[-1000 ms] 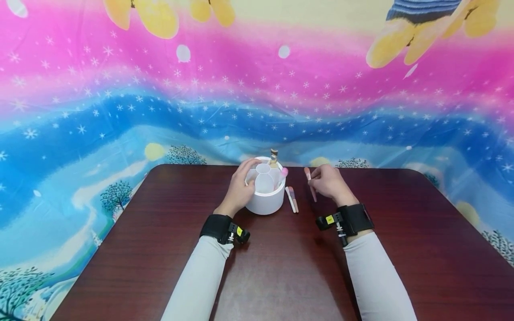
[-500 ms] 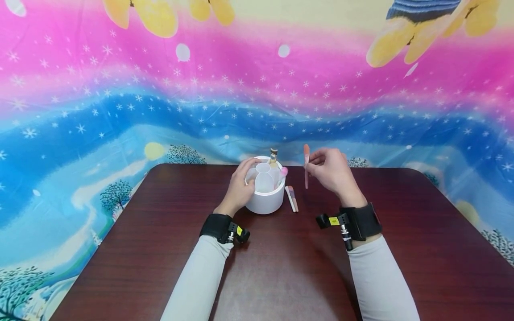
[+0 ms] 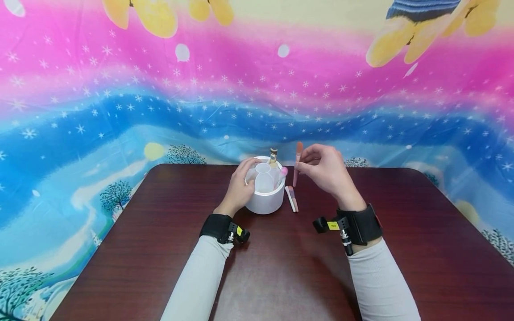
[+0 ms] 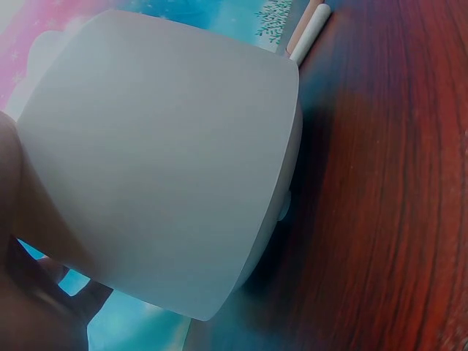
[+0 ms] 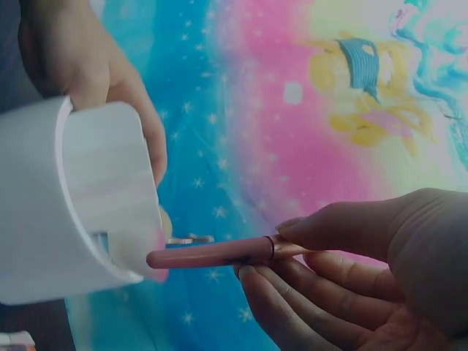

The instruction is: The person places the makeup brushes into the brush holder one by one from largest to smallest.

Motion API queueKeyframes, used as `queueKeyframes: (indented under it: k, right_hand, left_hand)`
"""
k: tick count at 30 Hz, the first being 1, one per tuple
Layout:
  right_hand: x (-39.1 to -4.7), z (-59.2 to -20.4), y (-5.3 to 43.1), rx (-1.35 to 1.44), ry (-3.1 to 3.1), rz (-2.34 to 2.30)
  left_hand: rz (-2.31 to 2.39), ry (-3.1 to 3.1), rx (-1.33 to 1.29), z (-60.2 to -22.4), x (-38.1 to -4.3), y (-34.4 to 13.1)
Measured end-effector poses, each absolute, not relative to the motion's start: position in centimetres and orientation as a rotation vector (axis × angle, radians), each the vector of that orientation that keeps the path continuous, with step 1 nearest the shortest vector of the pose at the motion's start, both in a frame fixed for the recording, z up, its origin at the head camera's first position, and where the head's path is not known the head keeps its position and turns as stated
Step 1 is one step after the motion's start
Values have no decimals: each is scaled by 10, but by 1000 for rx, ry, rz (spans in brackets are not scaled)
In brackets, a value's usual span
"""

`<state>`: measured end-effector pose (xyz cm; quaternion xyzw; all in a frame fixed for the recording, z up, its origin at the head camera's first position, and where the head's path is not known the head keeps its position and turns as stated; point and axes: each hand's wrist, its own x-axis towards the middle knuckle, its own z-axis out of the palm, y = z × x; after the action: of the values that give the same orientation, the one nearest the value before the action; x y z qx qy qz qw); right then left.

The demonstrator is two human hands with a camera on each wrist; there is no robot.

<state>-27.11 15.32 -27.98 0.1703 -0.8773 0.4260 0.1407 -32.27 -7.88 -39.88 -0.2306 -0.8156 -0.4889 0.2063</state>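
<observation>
My left hand [image 3: 239, 187] grips the left side of a white round makeup brush holder [image 3: 265, 204], thumb and fingers at its rim. The holder has several compartments and stands on the table. Its smooth outer wall [image 4: 161, 161] fills much of the left wrist view. My right hand [image 3: 327, 171] pinches a makeup brush [image 3: 295, 177] with a pink handle and orange bristles. The brush is nearly upright, bristles up, in the air just right of the holder. In the right wrist view, its handle end [image 5: 197, 254] appears in front of the holder's opening.
Two more makeup brushes, one white [image 3: 290, 199] and one pinkish [image 3: 295, 200], lie side by side right of the holder. Inside the holder stand a pink-tipped item [image 3: 283, 171] and a gold-and-dark item [image 3: 273, 156]. A printed cloth [image 3: 257, 102] hangs behind the dark-red table [image 3: 168, 232].
My right hand has lifted the pink makeup brush off the table, turned it more upright and brought it left toward the holder. The left hand and holder have stayed put.
</observation>
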Motion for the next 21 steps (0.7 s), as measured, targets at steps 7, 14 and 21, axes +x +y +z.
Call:
queueKeyframes:
  k: [7, 14, 21]
  right_hand:
    - [-268, -281, 144, 565, -2506, 1306]
    - [-268, -283, 137, 608, -2492, 1331]
    - [-269, -287, 133, 616, -2493, 1341]
  left_hand:
    - [-1369, -2273, -640, -398, -322, -79]
    - [-1359, -2271, -630, -398, -321, -79]
    - [-1361, -2283, -618, -398, -322, -78]
